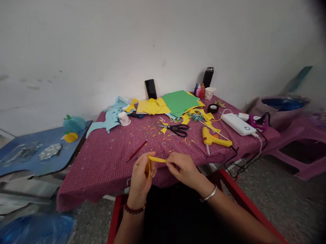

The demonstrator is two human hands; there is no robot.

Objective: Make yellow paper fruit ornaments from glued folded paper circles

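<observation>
A folded strip of yellow paper (pixel 157 159) is held between my two hands just over the table's front edge. My left hand (pixel 141 173) grips its bent end, with part of the strip hanging down by the palm. The fingertips of my right hand (pixel 183 168) pinch the other end. Closest to my left hand on the cloth lies a red pencil (pixel 136 150). Beyond the hands, black-handled scissors (pixel 175 129) lie among small paper scraps. To the right, a yellow glue gun (pixel 215 138) rests on its side.
Green sheets (pixel 181 103) and yellow sheets (pixel 153 106) lie at the back before a propped phone (pixel 150 89). A paper cup (pixel 124 119) stands by light-blue cutouts (pixel 111 120). On the right are black tape (pixel 213 108), a white power bank (pixel 238 124) and hanging cables.
</observation>
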